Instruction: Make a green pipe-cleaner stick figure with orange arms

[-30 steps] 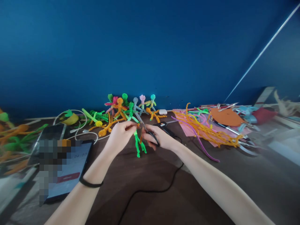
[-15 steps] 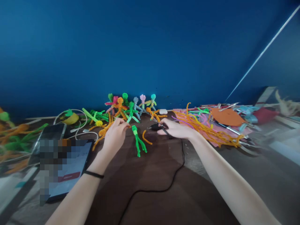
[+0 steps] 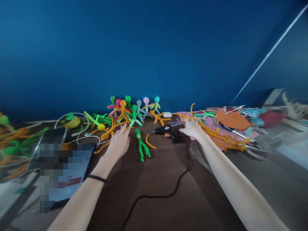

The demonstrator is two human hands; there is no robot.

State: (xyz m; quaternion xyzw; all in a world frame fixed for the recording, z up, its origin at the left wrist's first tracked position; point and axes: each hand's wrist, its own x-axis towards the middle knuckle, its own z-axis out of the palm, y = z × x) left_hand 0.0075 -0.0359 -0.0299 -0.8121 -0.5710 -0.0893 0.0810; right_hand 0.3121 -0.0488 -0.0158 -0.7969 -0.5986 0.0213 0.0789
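Orange pipe cleaners lie tangled at the right of the counter. The right hand rests on them, fingers spread, gripping nothing. The left hand lies flat and empty beside the green figure. Pulling one strand could drag the whole tangle. The glue gun and its cord sit just beside that wrist.

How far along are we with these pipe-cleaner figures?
Done: a row of finished figures stands by the wall. In hand: nothing gripped; the green figure lies on the table beside a short orange piece, the left hand open next to it, the right hand touching the loose orange pipe cleaners. Left: the green figure seems to lack arms; the glue gun lies idle.
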